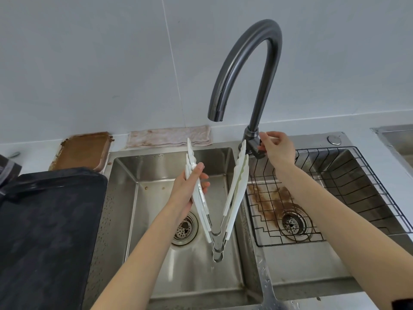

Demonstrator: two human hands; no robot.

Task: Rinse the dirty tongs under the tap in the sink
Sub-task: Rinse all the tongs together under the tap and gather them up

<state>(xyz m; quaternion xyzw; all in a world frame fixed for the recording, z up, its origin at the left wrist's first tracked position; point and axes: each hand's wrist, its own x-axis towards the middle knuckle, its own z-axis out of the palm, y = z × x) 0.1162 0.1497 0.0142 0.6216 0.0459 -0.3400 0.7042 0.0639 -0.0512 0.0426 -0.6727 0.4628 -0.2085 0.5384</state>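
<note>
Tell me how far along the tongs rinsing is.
Done: the left hand holds the tongs over the left basin. In hand: the right hand is at the tap handle. Left: no water shows at the spout, so rinsing hasn't begun.

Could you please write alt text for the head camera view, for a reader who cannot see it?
A person's left hand holds white plastic tongs, spread open, over the left basin of a stainless steel double sink. Their right hand grips the handle of the dark curved metal tap, with no water visibly running.

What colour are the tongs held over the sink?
White, with bare metal at the hinge; the tongs show best in the head view.
</note>
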